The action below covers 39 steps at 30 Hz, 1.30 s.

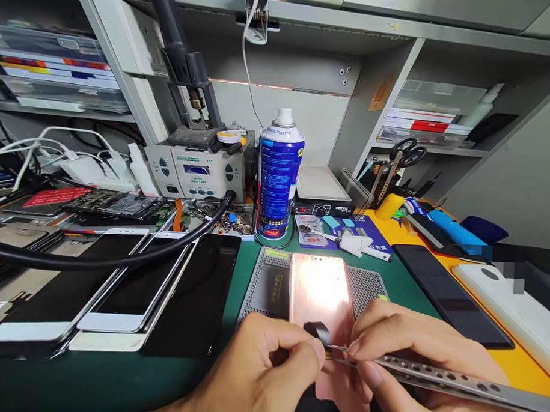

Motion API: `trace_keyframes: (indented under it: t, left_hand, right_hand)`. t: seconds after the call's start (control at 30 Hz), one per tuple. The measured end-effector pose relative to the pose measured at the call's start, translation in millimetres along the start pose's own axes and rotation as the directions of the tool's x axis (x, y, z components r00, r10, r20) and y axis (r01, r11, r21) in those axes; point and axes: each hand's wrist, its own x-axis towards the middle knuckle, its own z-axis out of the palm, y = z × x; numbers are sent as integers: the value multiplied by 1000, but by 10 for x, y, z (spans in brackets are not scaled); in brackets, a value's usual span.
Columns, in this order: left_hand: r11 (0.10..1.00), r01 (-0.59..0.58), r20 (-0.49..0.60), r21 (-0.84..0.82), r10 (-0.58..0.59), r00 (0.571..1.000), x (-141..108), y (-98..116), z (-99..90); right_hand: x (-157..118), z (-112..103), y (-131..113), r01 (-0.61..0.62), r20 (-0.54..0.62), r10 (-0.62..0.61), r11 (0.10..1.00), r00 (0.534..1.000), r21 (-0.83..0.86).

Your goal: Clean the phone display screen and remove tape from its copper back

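My left hand [276, 365] is closed, thumb and forefinger pinching a small curved black strip [319, 334], perhaps a flex cable. Between the fingers of my right hand [409, 349] are perforated metal tweezers [449, 377], their tips reaching the strip beside my left fingertips. Just beneath both hands lies a shiny rose-gold metal plate [320, 285], shaped like a phone's back or frame. It rests on a grey textured work pad [265, 290]. My hands cover the plate's lower part, so its near end shows only in pieces.
Several phones and screens [128, 279] lie on the left, crossed by a thick black hose [197, 230]. Behind the plate stand a blue spray can [280, 176] and a hot-air station [199, 170]. A dark phone [452, 296] and a white phone [501, 316] lie on the right.
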Motion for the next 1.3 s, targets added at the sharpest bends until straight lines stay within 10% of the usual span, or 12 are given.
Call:
trace_keyframes:
  t: [0.23, 1.3]
  left_hand:
    - [978, 120, -143, 173, -96, 985, -12, -138, -71]
    - [978, 109, -144, 175, -84, 986, -20, -147, -36]
  right_hand:
    - [-33, -23, 31, -22, -19, 23, 999, 1000, 30]
    - [15, -7, -7, -129, 41, 129, 992, 991, 2]
